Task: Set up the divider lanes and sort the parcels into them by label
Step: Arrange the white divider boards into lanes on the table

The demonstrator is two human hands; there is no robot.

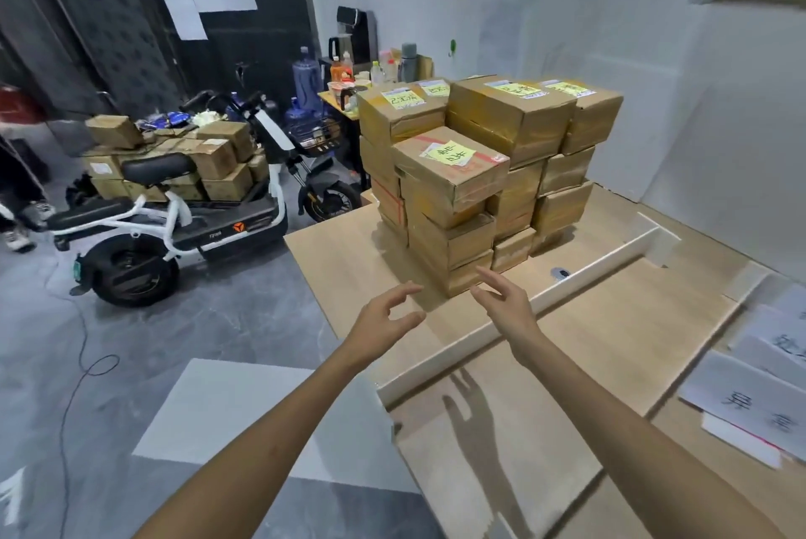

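A stack of several taped cardboard parcels stands on the wooden table; yellow handwritten labels sit on the top boxes. A long light wooden divider board stands on edge across the table, in front of the stack. My left hand and my right hand hover side by side just before the lowest front box, fingers loosely curved, holding nothing. White paper signs with handwritten characters lie at the table's right edge.
An electric scooter loaded with more boxes is parked on the grey floor at left. A small table with bottles and cups stands behind the stack. A person's feet show at far left. A cable runs over the floor.
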